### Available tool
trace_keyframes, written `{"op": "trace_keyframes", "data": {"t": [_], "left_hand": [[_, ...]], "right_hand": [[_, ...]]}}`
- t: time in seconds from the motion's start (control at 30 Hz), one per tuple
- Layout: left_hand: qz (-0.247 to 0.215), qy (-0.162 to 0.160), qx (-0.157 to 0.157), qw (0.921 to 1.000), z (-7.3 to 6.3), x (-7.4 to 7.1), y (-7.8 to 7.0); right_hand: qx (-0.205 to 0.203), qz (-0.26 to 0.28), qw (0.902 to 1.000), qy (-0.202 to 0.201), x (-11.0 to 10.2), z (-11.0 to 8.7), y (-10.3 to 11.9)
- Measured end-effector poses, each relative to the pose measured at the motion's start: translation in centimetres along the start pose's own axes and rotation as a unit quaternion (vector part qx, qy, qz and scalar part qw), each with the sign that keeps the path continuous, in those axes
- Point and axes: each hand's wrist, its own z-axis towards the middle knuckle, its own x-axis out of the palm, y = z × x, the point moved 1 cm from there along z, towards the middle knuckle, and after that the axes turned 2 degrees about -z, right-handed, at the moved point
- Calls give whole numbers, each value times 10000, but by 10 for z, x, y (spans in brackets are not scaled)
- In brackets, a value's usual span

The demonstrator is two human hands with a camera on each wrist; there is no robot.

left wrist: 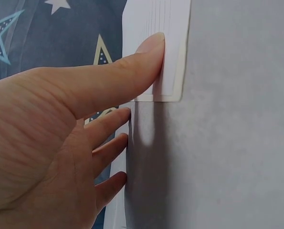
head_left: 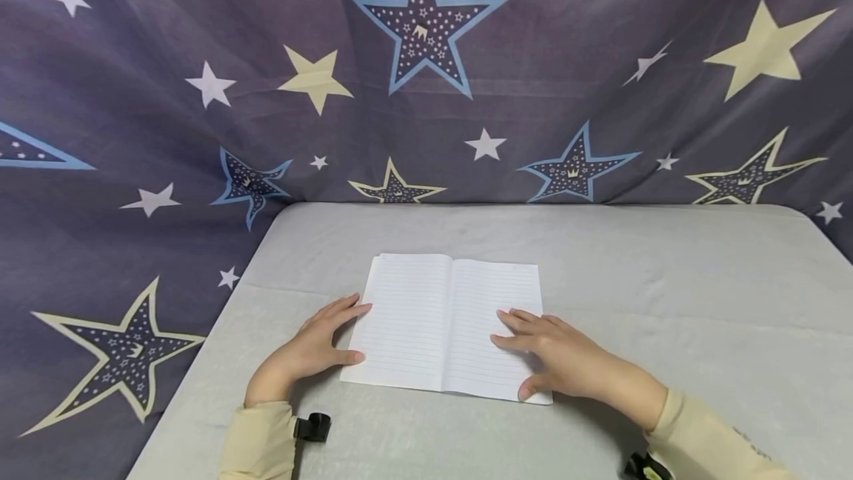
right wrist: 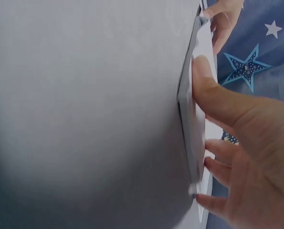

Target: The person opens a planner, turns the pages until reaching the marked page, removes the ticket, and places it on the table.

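Observation:
An open notebook [head_left: 409, 321] with blank ruled pages lies flat, its fold running up the middle. My left hand [head_left: 309, 347] is at its left side, fingers spread. In the left wrist view, the left thumb [left wrist: 151, 50] reaches over the corner of the notebook [left wrist: 179, 71]. On the right page rests my right hand [head_left: 566, 358], its fingers apart and lightly bent, with the thumb near the lower right corner. The right wrist view shows the right thumb [right wrist: 206, 83] against the near edge of the notebook [right wrist: 195, 138].
The notebook lies on a table with a pale grey cover [head_left: 633, 265]. A dark curtain [head_left: 506, 43] printed with stars hangs behind the table and along its left side. A small black device [head_left: 313, 427] sits at the left cuff, another [head_left: 646, 467] at the right.

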Motion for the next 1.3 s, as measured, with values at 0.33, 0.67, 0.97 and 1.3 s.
{"op": "trace_keyframes", "data": {"t": [0.33, 0.67, 0.97, 1.3], "left_hand": [[6, 18, -121, 9999, 0, -1, -3], [-26, 78, -212, 9997, 0, 0, -4], [17, 37, -87, 10000, 0, 0, -1], [20, -13, -62, 10000, 0, 1, 0]], "right_hand": [[137, -1090, 9898, -907, 9, 1, 16], [561, -1571, 9645, -2045, 11, 10, 27], [503, -861, 9481, -3019, 4, 27, 51], [105, -442, 9698, -2395, 20, 52, 93]]}}
